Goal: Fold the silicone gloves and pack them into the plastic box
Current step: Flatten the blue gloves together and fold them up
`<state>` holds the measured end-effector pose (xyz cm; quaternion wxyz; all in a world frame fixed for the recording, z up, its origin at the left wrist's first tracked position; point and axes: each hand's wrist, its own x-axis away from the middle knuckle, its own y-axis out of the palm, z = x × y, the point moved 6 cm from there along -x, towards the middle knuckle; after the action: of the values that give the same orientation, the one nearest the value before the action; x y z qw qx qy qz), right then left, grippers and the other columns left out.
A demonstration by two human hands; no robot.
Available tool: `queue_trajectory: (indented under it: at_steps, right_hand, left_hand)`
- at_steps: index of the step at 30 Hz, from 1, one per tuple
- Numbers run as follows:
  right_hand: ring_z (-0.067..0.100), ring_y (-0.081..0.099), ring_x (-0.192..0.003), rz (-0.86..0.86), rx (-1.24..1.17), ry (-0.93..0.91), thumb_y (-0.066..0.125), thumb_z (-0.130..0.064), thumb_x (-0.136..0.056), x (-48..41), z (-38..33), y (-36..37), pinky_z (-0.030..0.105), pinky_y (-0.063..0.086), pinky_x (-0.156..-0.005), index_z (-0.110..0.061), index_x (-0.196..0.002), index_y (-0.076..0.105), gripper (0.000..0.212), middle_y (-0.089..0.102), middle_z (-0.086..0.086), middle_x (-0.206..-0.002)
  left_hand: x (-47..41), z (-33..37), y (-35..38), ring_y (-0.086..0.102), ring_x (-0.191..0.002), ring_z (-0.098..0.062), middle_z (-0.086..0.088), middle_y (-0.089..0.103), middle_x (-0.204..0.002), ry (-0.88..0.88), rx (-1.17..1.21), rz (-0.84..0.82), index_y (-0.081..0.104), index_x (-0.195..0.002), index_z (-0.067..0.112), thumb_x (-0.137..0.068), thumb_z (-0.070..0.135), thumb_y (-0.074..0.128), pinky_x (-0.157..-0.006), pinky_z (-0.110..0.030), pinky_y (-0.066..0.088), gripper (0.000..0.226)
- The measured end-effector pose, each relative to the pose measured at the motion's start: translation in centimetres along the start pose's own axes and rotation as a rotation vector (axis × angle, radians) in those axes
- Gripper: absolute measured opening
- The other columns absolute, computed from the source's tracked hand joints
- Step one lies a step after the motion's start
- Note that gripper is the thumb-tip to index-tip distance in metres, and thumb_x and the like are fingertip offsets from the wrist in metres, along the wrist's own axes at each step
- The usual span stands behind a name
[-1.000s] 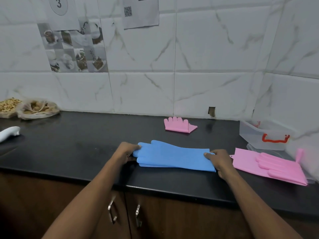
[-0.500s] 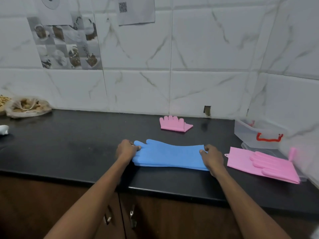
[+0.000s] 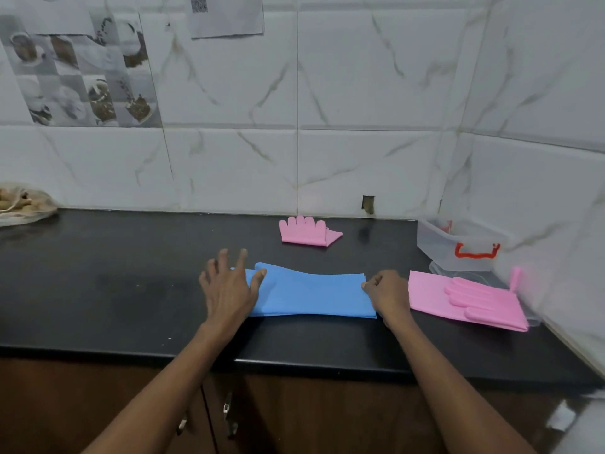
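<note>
the blue glove lies flat on the tabletop, long axis left to right between both hands — left hand spread open over its finger end, right hand pinching the cuff.

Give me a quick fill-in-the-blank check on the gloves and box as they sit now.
1. Both hands rest on the ____ glove.
2. The folded pink glove lies near the ____.
3. The box has a ____ handle.
4. The left hand has its fingers ____.

Missing: blue; wall; red; spread
</note>
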<state>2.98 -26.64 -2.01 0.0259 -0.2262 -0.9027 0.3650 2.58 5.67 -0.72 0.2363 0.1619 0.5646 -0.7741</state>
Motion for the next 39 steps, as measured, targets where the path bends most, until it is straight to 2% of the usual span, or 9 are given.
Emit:
queue_trajectory:
  at_steps: [4,9,14,18,20,24,27,34,39]
  right_hand:
    - [0.031,0.065,-0.085,-0.006,0.083,-0.003,0.067,-0.019,-0.088,0.4,-0.2,-0.5,0.036,0.051,-0.076,0.002,-0.084,0.067,0.021,0.070,0.016,-0.087]
    - [0.028,0.063,-0.090,-0.013,0.238,-0.047,0.059,-0.022,-0.094,1.2,-1.0,-0.4,0.036,0.051,-0.083,-0.004,-0.092,0.063,0.019,0.068,0.013,-0.095]
    - [0.025,0.056,-0.087,0.016,0.363,-0.024,0.056,-0.027,-0.095,2.2,-1.5,-1.5,0.029,0.040,-0.068,-0.009,-0.110,0.059,0.024,0.061,0.011,-0.112]
    - [0.028,0.060,-0.105,-0.062,0.412,0.000,0.059,-0.045,-0.090,3.0,-1.6,-0.8,0.030,0.039,-0.071,-0.011,-0.116,0.058,0.043,0.063,0.009,-0.117]
    - [0.024,0.060,-0.101,-0.110,0.425,0.030,0.065,-0.045,-0.086,3.3,-1.7,-0.4,0.029,0.040,-0.069,-0.013,-0.117,0.056,0.045,0.063,0.007,-0.116]
    - [0.024,0.058,-0.095,-0.172,0.341,0.096,0.069,-0.037,-0.082,3.1,-1.6,-0.3,0.028,0.041,-0.069,-0.012,-0.114,0.056,0.043,0.064,0.006,-0.116]
    - [0.024,0.058,-0.094,-0.215,0.329,0.109,0.067,-0.040,-0.081,3.2,-1.4,-0.1,0.027,0.039,-0.068,-0.012,-0.114,0.056,0.045,0.064,0.006,-0.114]
    - [0.029,0.072,-0.061,-0.091,-0.033,0.176,0.062,-0.009,-0.080,2.7,-1.2,0.1,0.044,0.062,-0.065,-0.006,-0.108,0.058,0.029,0.067,0.011,-0.084]
    - [0.032,0.067,-0.092,0.098,0.029,0.103,0.061,-0.007,-0.084,2.0,-1.2,-1.8,0.032,0.052,-0.069,-0.008,-0.116,0.059,0.032,0.067,0.014,-0.109]
  left_hand:
    - [0.8,1.4,3.6,0.015,-0.149,-0.023,0.001,0.026,-0.159,0.217,-0.035,-0.253,0.048,-0.141,0.034,-0.099,0.056,0.031,-0.119,-0.054,0.006,0.050]
    - [0.2,1.3,4.7,0.019,-0.149,-0.022,0.001,0.026,-0.160,0.205,-0.091,-0.342,0.039,-0.145,0.037,-0.098,0.060,0.027,-0.120,-0.054,0.008,0.054]
    - [0.5,0.8,5.3,0.000,-0.152,-0.022,-0.002,0.000,-0.165,0.270,-0.151,-0.510,0.009,-0.155,0.038,-0.094,0.068,0.016,-0.119,-0.055,-0.004,0.068]
    - [0.9,1.0,5.4,-0.005,-0.152,-0.023,-0.003,-0.004,-0.165,0.254,-0.186,-0.538,0.003,-0.155,0.039,-0.091,0.072,0.013,-0.119,-0.055,-0.008,0.073]
    - [0.9,1.3,5.2,-0.006,-0.152,-0.025,-0.004,-0.006,-0.165,0.249,-0.192,-0.511,0.002,-0.154,0.041,-0.091,0.072,0.014,-0.117,-0.058,-0.010,0.071]
    - [1.4,4.1,3.9,-0.010,-0.152,-0.024,-0.003,-0.007,-0.165,0.529,-0.304,-0.349,0.012,-0.152,0.044,-0.101,0.046,0.027,-0.110,-0.065,-0.015,0.053]
    - [3.2,6.5,4.3,0.002,-0.152,-0.017,0.004,0.013,-0.164,0.665,-0.207,-0.448,0.028,-0.151,0.035,-0.099,0.022,0.030,-0.114,-0.059,-0.017,0.054]
    - [5.2,8.9,6.0,-0.004,-0.152,-0.023,0.002,0.001,-0.165,0.532,-0.064,-0.644,0.008,-0.151,0.048,-0.090,0.074,0.010,-0.119,-0.057,-0.009,0.067]
    - [5.4,11.8,7.0,-0.010,-0.151,-0.028,-0.005,-0.004,-0.165,0.517,-0.048,-0.688,0.001,-0.152,0.045,-0.086,0.078,0.005,-0.117,-0.060,-0.014,0.075]
